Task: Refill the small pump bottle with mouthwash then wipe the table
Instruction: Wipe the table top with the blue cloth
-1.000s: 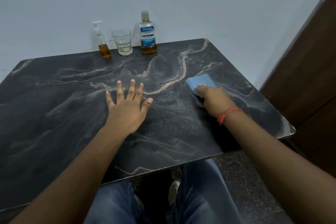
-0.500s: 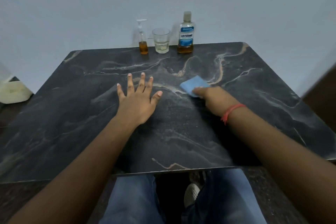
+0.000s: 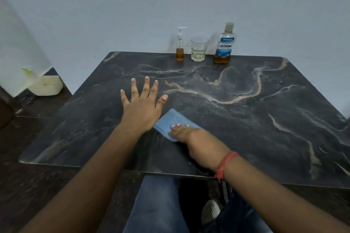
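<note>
A folded blue cloth lies on the dark marble table, near its front edge. My right hand presses down on the cloth's near part, fingers flat on it. My left hand rests palm down on the table just left of the cloth, fingers spread, holding nothing. At the table's back edge stand a small pump bottle with amber liquid in its bottom, a clear glass, and a Listerine mouthwash bottle with a little amber liquid left.
A pale wall runs right behind the table. On the dark floor at the left sit a white container and a cream bundle. My knees in jeans and a shoe show below the table's front edge.
My right hand has slid the blue cloth leftward and toward me, up against my left hand. The view has swung to the left. My left hand stayed flat on the table.
</note>
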### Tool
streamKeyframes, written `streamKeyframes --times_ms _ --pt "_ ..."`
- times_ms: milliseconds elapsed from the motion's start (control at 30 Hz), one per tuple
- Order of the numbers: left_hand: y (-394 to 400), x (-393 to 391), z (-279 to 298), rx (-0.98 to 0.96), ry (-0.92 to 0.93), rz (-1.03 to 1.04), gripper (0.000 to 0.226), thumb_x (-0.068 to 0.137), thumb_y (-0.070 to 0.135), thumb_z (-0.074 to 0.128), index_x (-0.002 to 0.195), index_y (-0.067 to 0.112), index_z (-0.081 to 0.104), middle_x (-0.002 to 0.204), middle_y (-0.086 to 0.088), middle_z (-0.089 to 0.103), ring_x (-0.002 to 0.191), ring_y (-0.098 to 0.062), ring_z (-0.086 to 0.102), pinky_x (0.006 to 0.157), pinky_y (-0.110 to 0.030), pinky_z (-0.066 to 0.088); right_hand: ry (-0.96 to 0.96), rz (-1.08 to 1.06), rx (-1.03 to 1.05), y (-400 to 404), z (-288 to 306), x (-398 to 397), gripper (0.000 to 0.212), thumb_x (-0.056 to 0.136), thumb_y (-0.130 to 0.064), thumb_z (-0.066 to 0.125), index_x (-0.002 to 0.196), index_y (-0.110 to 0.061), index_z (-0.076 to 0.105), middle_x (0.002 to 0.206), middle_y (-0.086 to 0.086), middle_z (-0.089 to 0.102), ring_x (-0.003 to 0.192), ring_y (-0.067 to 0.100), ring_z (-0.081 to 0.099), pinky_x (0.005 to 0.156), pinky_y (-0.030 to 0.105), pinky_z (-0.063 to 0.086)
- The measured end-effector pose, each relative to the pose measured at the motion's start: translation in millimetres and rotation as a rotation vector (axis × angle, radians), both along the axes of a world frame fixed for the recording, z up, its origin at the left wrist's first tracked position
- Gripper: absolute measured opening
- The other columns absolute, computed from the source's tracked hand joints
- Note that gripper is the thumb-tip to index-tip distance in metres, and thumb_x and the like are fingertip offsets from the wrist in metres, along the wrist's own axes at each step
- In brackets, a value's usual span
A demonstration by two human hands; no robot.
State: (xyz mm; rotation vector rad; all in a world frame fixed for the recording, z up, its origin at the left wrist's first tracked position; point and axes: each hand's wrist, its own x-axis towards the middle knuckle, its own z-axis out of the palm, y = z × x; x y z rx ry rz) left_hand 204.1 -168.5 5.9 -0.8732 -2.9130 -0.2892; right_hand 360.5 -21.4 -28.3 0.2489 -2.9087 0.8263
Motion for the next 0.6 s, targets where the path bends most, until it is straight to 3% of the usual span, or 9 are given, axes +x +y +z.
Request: streamKeyframes --times_ms 100,167,200,267,367,433,533,600 --pt "-27 -2 -6 0.003 -0.044 0.056 0.085 0.083 0.076 -0.015 0.158 0.035 -0.006 0.165 0.007 -0.017 0.148 -0.031 -0.027 0.114 -0.065 -0.013 -0.006 -0.252 0.022 15 19 -13 0.061 0.087 0.012 0.043 0.144 -0.011 0.045 0.154 0.005 0.037 0.144 0.016 0.030 0.118 0.017 0.009" --pt "-45 -1 -11 0.007 -0.051 0.080 0.085 0.083 0.076 -0.015 0.158 0.036 -0.006 0.166 0.007 -0.017 0.148 -0.030 -0.027 0.114 -0.065 -0.013 -0.037 -0.188 0.050 -6 18 -12 0.057 0.089 0.009 0.044 0.144 -0.007 0.043 0.154 0.009 0.036 0.144 0.023 0.030 0.119 0.031 0.017" --pt "-54 0 -13 0.007 -0.050 0.093 0.085 0.083 0.075 -0.015 0.158 0.036 -0.006 0.166 0.007 -0.017 0.148 -0.030 -0.027 0.114 -0.065 -0.013 -0.035 -0.056 0.052 -27 13 -6 0.057 0.089 0.009 0.045 0.144 -0.007 0.044 0.154 0.009 0.037 0.144 0.023 0.030 0.119 0.032 0.018" --pt "-70 -1 -17 0.013 -0.051 0.122 0.084 0.084 0.075 -0.015 0.158 0.035 -0.006 0.166 0.007 -0.017 0.148 -0.030 -0.027 0.114 -0.064 -0.013 -0.042 0.172 0.056 -52 5 1 0.059 0.088 0.011 0.045 0.143 -0.010 0.045 0.155 0.007 0.036 0.144 0.018 0.029 0.119 0.021 0.010" --pt "-91 -4 -19 0.036 -0.079 0.170 0.084 0.084 0.076 -0.014 0.157 0.036 -0.007 0.165 0.007 -0.018 0.148 -0.030 -0.028 0.114 -0.064 -0.014 -0.037 -0.040 0.076 -37 21 -17 0.064 0.087 0.014 0.040 0.146 -0.010 0.039 0.156 0.005 0.030 0.145 0.013 0.026 0.112 0.007 0.000" --pt "-100 -3 -22 0.040 -0.091 0.191 0.086 0.082 0.076 -0.016 0.157 0.036 -0.008 0.165 0.007 -0.018 0.148 -0.030 -0.028 0.114 -0.063 -0.014 -0.040 -0.065 0.115 -46 23 -19 0.065 0.088 0.013 0.039 0.148 -0.010 0.033 0.159 0.007 0.024 0.147 0.015 0.021 0.113 0.011 -0.001" --pt "-105 0 -23 0.036 -0.089 0.196 0.086 0.081 0.076 -0.017 0.157 0.036 -0.009 0.165 0.007 -0.018 0.148 -0.031 -0.028 0.114 -0.064 -0.013 -0.064 0.270 0.093 -94 8 -8 0.060 0.088 0.011 0.044 0.144 -0.007 0.042 0.156 0.009 0.032 0.146 0.016 0.026 0.120 0.022 0.007" --pt "-105 0 -23 0.046 -0.090 0.192 0.086 0.082 0.075 -0.017 0.157 0.036 -0.009 0.165 0.007 -0.018 0.148 -0.030 -0.028 0.114 -0.064 -0.013 -0.091 0.200 -0.032 -88 18 -14 0.051 0.091 0.007 0.046 0.141 -0.004 0.046 0.151 0.010 0.040 0.143 0.017 0.033 0.121 0.028 0.013"
